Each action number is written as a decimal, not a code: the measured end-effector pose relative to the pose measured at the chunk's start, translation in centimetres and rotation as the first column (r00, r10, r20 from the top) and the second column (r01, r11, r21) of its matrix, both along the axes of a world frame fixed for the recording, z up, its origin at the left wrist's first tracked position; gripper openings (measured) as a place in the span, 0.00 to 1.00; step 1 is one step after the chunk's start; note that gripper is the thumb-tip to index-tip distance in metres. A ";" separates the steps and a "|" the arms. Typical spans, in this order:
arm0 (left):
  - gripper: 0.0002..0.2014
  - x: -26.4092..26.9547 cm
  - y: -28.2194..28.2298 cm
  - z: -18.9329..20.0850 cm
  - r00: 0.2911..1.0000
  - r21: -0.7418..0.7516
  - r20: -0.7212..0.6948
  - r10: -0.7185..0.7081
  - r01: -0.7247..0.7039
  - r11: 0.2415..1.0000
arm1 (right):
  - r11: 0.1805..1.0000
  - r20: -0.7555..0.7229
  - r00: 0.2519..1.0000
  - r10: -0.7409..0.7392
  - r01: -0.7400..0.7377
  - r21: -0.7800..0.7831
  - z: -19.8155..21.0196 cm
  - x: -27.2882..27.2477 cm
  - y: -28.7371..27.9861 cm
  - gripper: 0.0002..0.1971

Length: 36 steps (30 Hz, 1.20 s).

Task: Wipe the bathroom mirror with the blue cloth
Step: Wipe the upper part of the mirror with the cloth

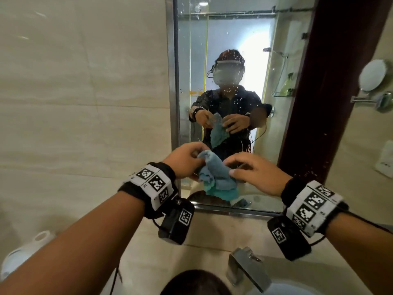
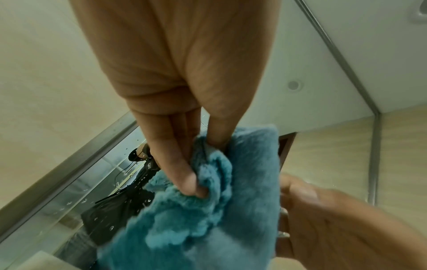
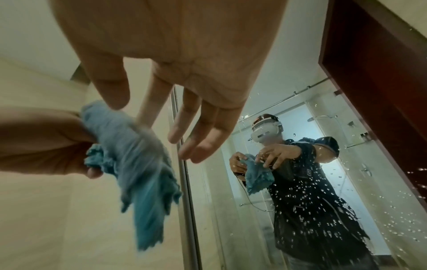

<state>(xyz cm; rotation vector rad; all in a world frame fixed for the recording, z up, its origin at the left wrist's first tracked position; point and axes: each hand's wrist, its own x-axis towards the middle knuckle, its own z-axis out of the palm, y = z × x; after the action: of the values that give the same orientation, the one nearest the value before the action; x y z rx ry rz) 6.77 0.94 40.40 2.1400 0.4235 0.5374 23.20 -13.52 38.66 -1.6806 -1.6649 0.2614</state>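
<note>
Two hands meet in front of the glass, and only one of them truly holds anything. Our left hand (image 1: 184, 160) has its grip closed on the fluffy blue microfibre cloth (image 1: 217, 177): the left wrist view shows its fingers (image 2: 184, 175) curled into the pile and the thumb pressed into a fold at the top. Our right hand (image 1: 253, 170) has its grip open, fingers (image 3: 208, 135) spread and relaxed in the right wrist view; the fingertips come right up beside the cloth, and whether they touch it we cannot tell.

We judge the step in hand to be gathering the cloth into a pad before the first stroke. To do it well, we should fold the loose tail, which hangs bunched below the left hand, up into the palm so a flat, broad face meets the glass. Dangling corners would drag water and leave streaks.

Outward from the grip, the cloth is held in the air just before the lower edge of the tall steel-framed bathroom mirror (image 1: 234, 39), not yet against it. Water droplets (image 3: 307, 201) spot much of the glass, so wiping has yet to begin. Below our wrists the chrome tap (image 1: 246, 267) stands on the pale stone bench (image 1: 148, 256).
</note>
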 end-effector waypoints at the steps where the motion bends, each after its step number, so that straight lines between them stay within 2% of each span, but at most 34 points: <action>1: 0.11 0.1 -0.1 0.2 1.000 -0.015 -0.005 -0.022 0.022 1.000 | 1.000 0.001 1.000 0.009 -0.009 0.007 0.0 0.3 0.1 0.07; 4: 0.14 0.2 -0.4 0.9 0.994 -0.048 -0.008 -0.113 0.113 0.992 | 0.998 -0.040 0.999 -0.015 0.018 0.063 0.1 0.6 1.1 0.04; 6: 0.14 0.1 -0.6 1.5 0.989 -0.025 0.028 -0.147 0.148 0.989 | 1.000 -0.155 0.988 0.018 -0.015 0.017 0.4 0.6 1.8 0.16; 8: 0.14 -0.2 -0.5 2.2 0.984 0.022 0.046 -0.174 0.174 0.985 | 0.995 -0.149 0.988 0.042 -0.055 -0.085 0.9 0.3 2.2 0.24; 10: 0.14 -0.4 0.1 2.8 0.982 0.054 0.047 -0.185 0.183 0.982 | 0.995 -0.059 0.998 0.018 -0.024 -0.099 1.3 0.3 2.6 0.19; 12: 0.15 -0.6 0.7 3.3 0.983 0.080 0.040 -0.177 0.174 0.982 | 0.998 0.026 0.998 -0.061 0.062 -0.023 1.6 0.3 3.1 0.12; 14: 0.17 -0.7 1.2 3.7 0.993 0.165 0.037 -0.114 0.106 0.980 | 0.985 0.053 0.985 -0.164 0.161 0.054 1.9 0.5 3.8 0.10; 15: 0.16 -0.7 1.4 3.8 0.998 0.254 0.052 -0.046 0.031 0.967 | 0.971 0.040 0.973 -0.226 0.222 0.088 2.1 0.4 4.1 0.10; 17: 0.13 -0.5 1.8 3.9 0.989 0.419 0.115 0.091 -0.132 0.898 | 0.935 -0.025 0.946 -0.323 0.323 0.149 2.7 0.1 4.7 0.12; 18: 0.15 -0.3 1.8 3.9 0.984 0.452 0.127 0.124 -0.169 0.876 | 0.925 -0.070 0.940 -0.333 0.340 0.167 3.0 -0.2 5.0 0.14; 22: 0.26 0.7 1.5 4.8 0.991 0.492 0.088 0.102 -0.133 0.860 | 0.965 -0.313 0.936 -0.161 0.216 0.149 4.5 -0.8 6.2 0.23; 24: 0.28 0.9 1.3 5.6 0.994 0.421 0.102 0.039 -0.079 0.904 | 0.975 -0.401 0.912 -0.086 0.160 0.153 5.3 -0.7 6.1 0.22; 27: 0.38 1.4 2.0 6.2 0.996 0.338 0.084 -0.031 0.001 0.941 | 0.980 -0.463 0.886 0.025 0.070 0.188 6.7 -0.3 5.5 0.22; 30: 0.36 2.1 2.9 6.9 0.987 0.354 0.161 -0.027 -0.032 0.935 | 0.970 -0.378 0.925 0.030 0.064 0.234 8.1 0.0 5.4 0.20; 32: 0.31 2.7 3.4 7.6 0.970 0.350 0.241 -0.037 -0.051 0.935 | 0.942 -0.201 0.976 -0.086 0.145 0.303 9.0 0.4 5.6 0.19; 34: 0.27 3.2 3.9 8.1 0.953 0.343 0.296 -0.056 -0.052 0.938 | 0.921 -0.088 0.983 -0.161 0.182 0.344 10.0 0.8 5.9 0.25; 36: 0.23 3.7 4.1 8.9 0.939 0.355 0.336 -0.079 -0.049 0.934 | 0.938 -0.127 0.987 -0.100 0.136 0.319 11.1 0.9 6.2 0.33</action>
<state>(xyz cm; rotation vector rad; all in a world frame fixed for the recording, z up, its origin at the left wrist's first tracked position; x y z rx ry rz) 10.52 5.09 49.27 2.3253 0.1137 1.0294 24.13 -7.28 49.71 -1.4803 -1.4304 0.0149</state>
